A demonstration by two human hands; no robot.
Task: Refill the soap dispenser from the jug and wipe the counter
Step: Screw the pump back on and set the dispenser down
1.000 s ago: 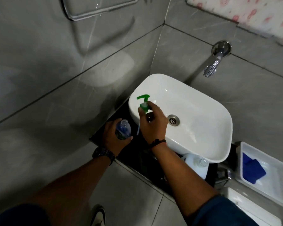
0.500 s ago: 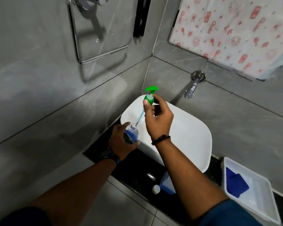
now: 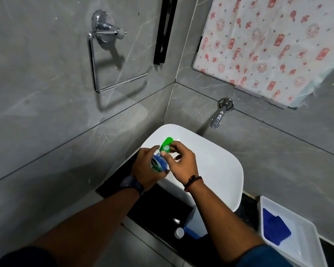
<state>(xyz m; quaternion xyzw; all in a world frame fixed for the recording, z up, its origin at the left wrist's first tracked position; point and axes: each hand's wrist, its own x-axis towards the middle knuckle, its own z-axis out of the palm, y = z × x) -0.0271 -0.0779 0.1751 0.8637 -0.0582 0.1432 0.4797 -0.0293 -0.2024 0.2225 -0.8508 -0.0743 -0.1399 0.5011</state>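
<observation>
My left hand (image 3: 146, 170) grips a small clear soap dispenser bottle (image 3: 158, 164) holding blue liquid, raised over the left rim of the white basin (image 3: 216, 164). My right hand (image 3: 181, 162) pinches the green pump head (image 3: 166, 145), which sits on the bottle's neck. The jug (image 3: 194, 225), with blue liquid inside, lies on the black counter (image 3: 156, 207) in front of the basin, partly hidden by my right forearm. Its white cap (image 3: 179, 232) rests beside it. A blue cloth (image 3: 275, 226) lies in a white tray (image 3: 305, 245) at the right.
A chrome tap (image 3: 219, 114) juts from the grey tiled wall above the basin. A chrome towel ring (image 3: 112, 60) hangs on the left wall. A patterned curtain (image 3: 274, 43) covers the upper right. The counter's front edge drops to floor tiles.
The pump with its tube was lifted out above the bottle; now it is seated on the neck. Both hands have risen with the bottle, and the view has tilted up.
</observation>
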